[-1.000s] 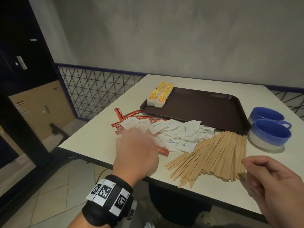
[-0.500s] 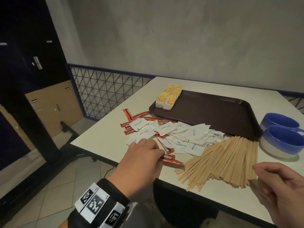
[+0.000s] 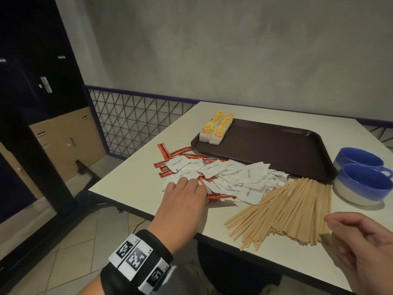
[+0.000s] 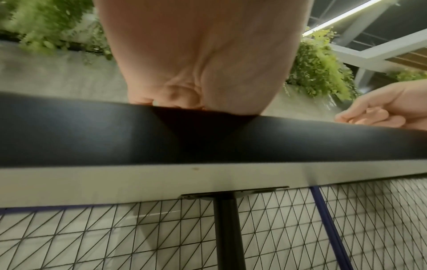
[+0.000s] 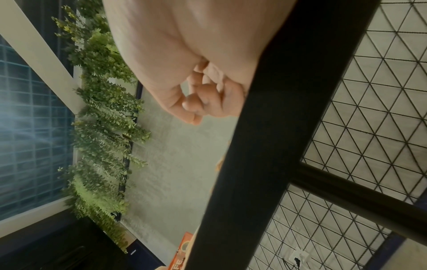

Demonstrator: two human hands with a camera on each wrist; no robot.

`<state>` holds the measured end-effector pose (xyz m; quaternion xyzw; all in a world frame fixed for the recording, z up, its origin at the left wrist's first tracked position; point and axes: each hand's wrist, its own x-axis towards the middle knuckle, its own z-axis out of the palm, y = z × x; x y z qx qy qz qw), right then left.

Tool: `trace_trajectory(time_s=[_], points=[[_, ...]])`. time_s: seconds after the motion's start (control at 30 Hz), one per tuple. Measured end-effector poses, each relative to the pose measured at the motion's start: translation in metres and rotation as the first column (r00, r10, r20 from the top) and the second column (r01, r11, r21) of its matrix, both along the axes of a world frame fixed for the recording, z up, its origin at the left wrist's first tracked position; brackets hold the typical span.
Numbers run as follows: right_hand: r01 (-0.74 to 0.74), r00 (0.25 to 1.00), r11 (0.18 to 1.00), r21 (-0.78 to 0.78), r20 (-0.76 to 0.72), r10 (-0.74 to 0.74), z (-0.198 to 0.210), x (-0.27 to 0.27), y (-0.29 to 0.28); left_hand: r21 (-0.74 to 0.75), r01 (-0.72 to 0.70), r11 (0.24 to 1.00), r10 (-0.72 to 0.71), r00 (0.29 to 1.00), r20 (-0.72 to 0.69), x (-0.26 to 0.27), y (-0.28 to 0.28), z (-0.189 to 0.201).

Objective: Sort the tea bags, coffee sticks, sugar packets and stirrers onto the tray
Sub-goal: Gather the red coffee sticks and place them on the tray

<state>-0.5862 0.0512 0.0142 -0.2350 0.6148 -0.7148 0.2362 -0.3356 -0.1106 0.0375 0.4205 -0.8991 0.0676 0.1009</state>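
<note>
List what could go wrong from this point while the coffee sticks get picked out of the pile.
1. The red coffee sticks lie tangled under the white sugar packets; the left hand reaching in may drag packets along and mix the sort.
2. The pile sits near the table edge, so a sweep could push packets off.
3. The wooden stirrers also fan out to the near edge beside the idle right hand; a bump could scatter them.

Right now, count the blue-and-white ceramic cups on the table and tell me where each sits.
2. The nearer blue-and-white ceramic cup sits right of the wooden stirrers; the farther cup sits just behind it, beside the brown plastic tray. Nothing suggests a hidden third.
</note>
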Motion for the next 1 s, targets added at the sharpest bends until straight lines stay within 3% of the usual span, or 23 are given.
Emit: trace_trajectory(time_s=[0.13,0.23,0.27,0.33,0.37,0.4,0.43,0.47,0.53,0.63,0.73,0.83,1.0], points=[[0.001,1.000,1.000,-0.002,0.014,-0.001,0.000,0.001,-0.001,0.076,-0.010,0.997,0.018,0.994,-0.104,-0.002,0.001,0.005],[-0.012,1.000,1.000,0.020,-0.014,0.012,0.000,0.002,0.001,0.209,0.078,0.975,0.008,0.924,-0.383,-0.008,0.001,0.006],[-0.031,0.999,0.999,0.028,-0.027,0.031,0.002,0.003,0.003,0.262,0.151,0.953,0.002,0.863,-0.506,-0.012,0.001,0.003],[-0.096,0.990,0.993,0.073,-0.097,0.103,0.008,0.005,0.003,0.391,0.349,0.852,0.083,0.647,-0.758,-0.019,0.004,0.004],[-0.140,0.976,0.983,0.120,-0.153,0.158,0.011,0.006,0.002,0.464,0.463,0.755,0.169,0.547,-0.820,-0.023,0.007,0.007],[-0.185,0.956,0.970,0.158,-0.198,0.215,0.016,0.008,0.001,0.528,0.572,0.627,0.253,0.492,-0.833,-0.027,0.011,0.010],[-0.217,0.943,0.960,0.177,-0.218,0.253,0.021,0.011,0.000,0.576,0.646,0.501,0.297,0.497,-0.816,-0.032,0.016,0.012],[-0.238,0.938,0.954,0.184,-0.210,0.274,0.024,0.013,-0.001,0.611,0.676,0.411,0.278,0.546,-0.790,-0.037,0.021,0.012],[-0.274,0.931,0.945,0.179,-0.197,0.307,0.031,0.020,-0.001,0.655,0.681,0.327,0.183,0.634,-0.751,-0.049,0.027,0.009],[-0.301,0.899,0.933,0.195,-0.267,0.346,0.031,0.021,0.000,0.678,0.692,0.246,0.158,0.662,-0.733,-0.064,0.032,0.004],[-0.309,0.891,0.936,0.168,-0.295,0.347,0.026,0.025,-0.001,0.669,0.696,0.260,0.104,0.669,-0.736,-0.069,0.030,0.001],[-0.323,0.915,0.941,0.103,-0.221,0.338,0.020,0.033,-0.010,0.656,0.705,0.271,0.072,0.665,-0.744,-0.070,0.029,-0.002],[-0.348,0.921,0.936,0.054,-0.165,0.352,0.012,0.032,-0.018,0.635,0.713,0.298,0.132,0.628,-0.767,-0.070,0.029,-0.005]])
